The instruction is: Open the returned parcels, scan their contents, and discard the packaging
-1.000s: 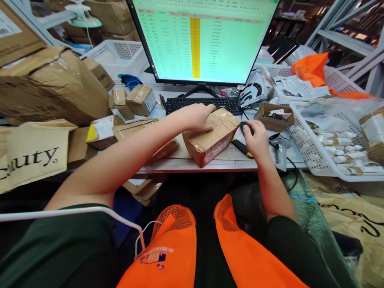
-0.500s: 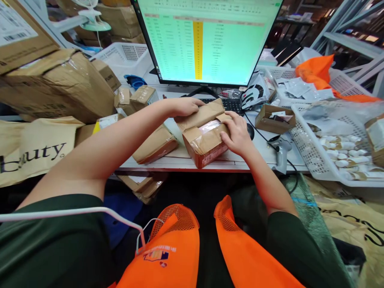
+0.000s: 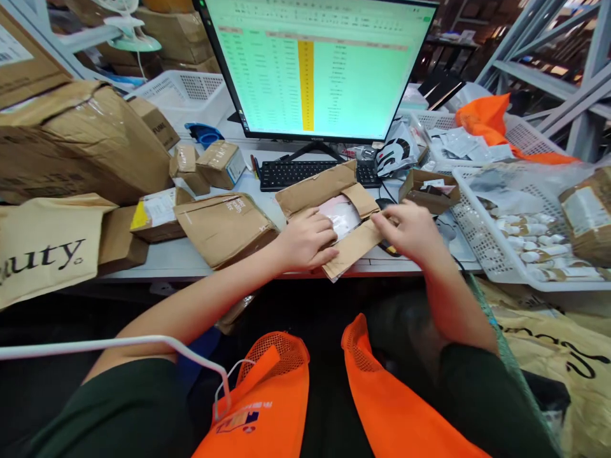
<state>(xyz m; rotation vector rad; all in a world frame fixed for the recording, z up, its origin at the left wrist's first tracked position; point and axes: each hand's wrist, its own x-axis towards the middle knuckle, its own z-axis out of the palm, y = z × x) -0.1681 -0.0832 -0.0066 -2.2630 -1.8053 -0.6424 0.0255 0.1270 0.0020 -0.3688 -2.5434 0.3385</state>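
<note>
A small brown cardboard box (image 3: 315, 188) lies at the desk's front edge with its flaps folded out. Inside it, a pale pink and white plastic-wrapped item (image 3: 340, 216) shows. My left hand (image 3: 311, 240) is wrapped over the box's left side, fingers bent at the opening. At the right end of the near flap (image 3: 356, 249), my right hand (image 3: 411, 230) has its fingertips closed on the cardboard. The contents under the left fingers are hidden.
A monitor (image 3: 324, 76) and a black keyboard (image 3: 296, 173) stand behind the box. Left are several cartons, among them a flattish one (image 3: 224, 229). To the right sit a small open box (image 3: 429, 191) and a white basket of tubes (image 3: 501, 245). A white cable (image 3: 143, 343) crosses low left.
The box's near flap has been opened toward me, baring the item inside. My left hand came from the far flap to the near left side; my right hand shifted right.
</note>
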